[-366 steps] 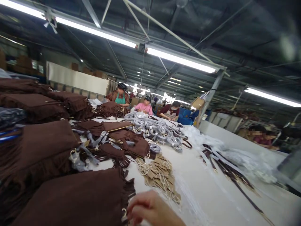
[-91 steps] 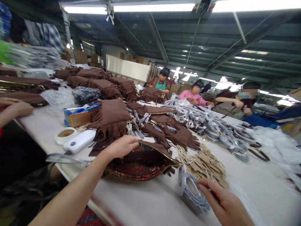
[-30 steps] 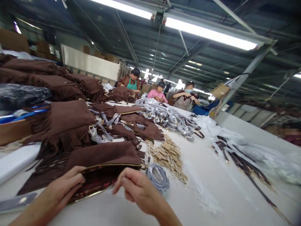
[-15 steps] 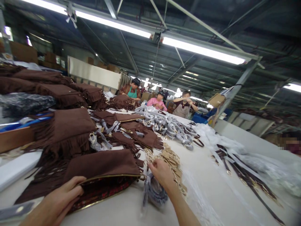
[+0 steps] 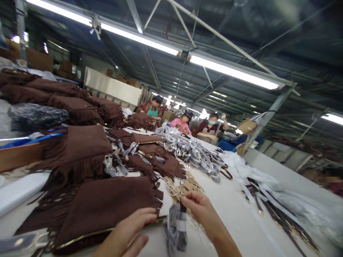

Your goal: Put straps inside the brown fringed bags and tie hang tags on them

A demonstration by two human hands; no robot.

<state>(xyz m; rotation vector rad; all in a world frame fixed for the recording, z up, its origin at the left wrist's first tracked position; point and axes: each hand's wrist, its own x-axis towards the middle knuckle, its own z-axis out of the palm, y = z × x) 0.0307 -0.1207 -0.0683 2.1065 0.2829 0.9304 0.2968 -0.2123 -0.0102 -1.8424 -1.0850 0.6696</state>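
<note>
A brown fringed bag (image 5: 112, 196) with a gold zip edge lies on the table in front of me. My left hand (image 5: 131, 228) is over its near right edge, fingers stretched and thumb apart; whether it touches the bag I cannot tell. Between finger and thumb, my right hand (image 5: 198, 210) pinches the dark end of a coiled strap (image 5: 177, 228) in grey wrapping with a pale band. That strap hangs blurred beside the bag's right corner. Tan tags (image 5: 191, 182) with cream strings are heaped just behind my right hand.
More brown fringed bags (image 5: 85, 142) are piled at left and beyond. Several wrapped straps (image 5: 187, 146) form a heap mid-table. Loose dark straps (image 5: 278, 210) and clear plastic (image 5: 302, 192) lie at right. A white box (image 5: 24, 189) is at left. Co-workers (image 5: 154, 107) are across the table.
My left hand has come off the bag's open mouth and moved right; the mouth now lies nearly closed. My right hand has shifted slightly right and down, with the wrapped strap.
</note>
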